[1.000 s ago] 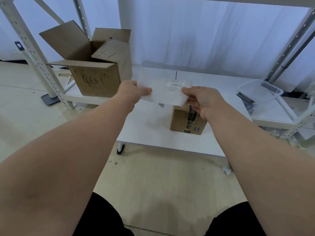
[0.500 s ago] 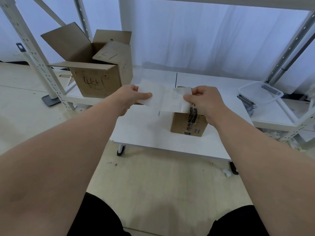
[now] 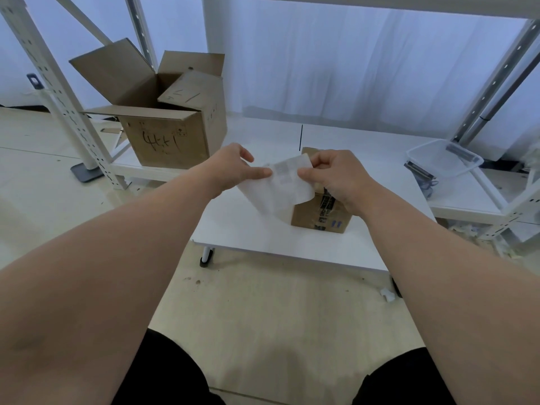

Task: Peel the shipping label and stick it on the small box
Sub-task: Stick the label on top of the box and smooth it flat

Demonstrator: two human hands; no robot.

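Note:
A white shipping label (image 3: 282, 185) with small printed codes hangs in the air between both hands, its lower part drooping toward the table. My left hand (image 3: 233, 168) pinches its left edge with thumb and forefinger. My right hand (image 3: 336, 176) pinches its upper right edge. Just behind and below the label, the small cardboard box (image 3: 320, 217) stands on the low white table (image 3: 248, 229), partly hidden by my right hand and the label. Dark printed tape runs down the box's front.
A large open cardboard box (image 3: 166, 118) with handwriting stands on the shelf at the left. White rack posts (image 3: 58, 92) rise at the left and right. A clear plastic bin (image 3: 444, 159) sits on the right shelf. Bare floor lies in front of the table.
The label has swung from a flat horizontal spread to hanging down with its printed face toward me. Both hands have moved closer together, and my right hand now pinches the upper edge.

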